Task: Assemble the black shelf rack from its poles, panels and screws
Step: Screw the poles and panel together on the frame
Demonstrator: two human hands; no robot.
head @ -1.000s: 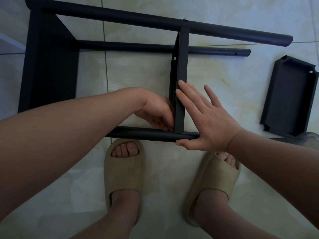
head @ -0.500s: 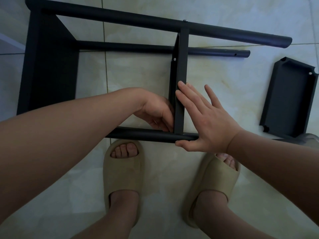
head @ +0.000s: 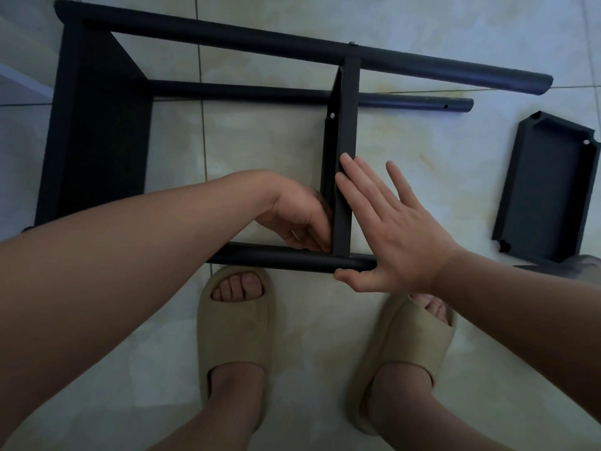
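Observation:
The black rack lies on its side on the tiled floor. A far pole (head: 292, 48), a middle pole (head: 247, 92) and a near pole (head: 286, 258) run left to right. An end panel (head: 97, 131) closes the left side. A middle panel (head: 344, 151) stands on edge between the poles. My left hand (head: 299, 219) curls against the middle panel's left face where it meets the near pole; its fingertips are hidden. My right hand (head: 390, 229) lies flat, fingers spread, against the panel's right face, with the thumb under the near pole's end.
A loose black panel (head: 546, 190) lies on the floor at the right, tray side up. My two feet in beige slippers (head: 234, 330) stand just in front of the near pole. A grey object (head: 585, 268) shows at the right edge.

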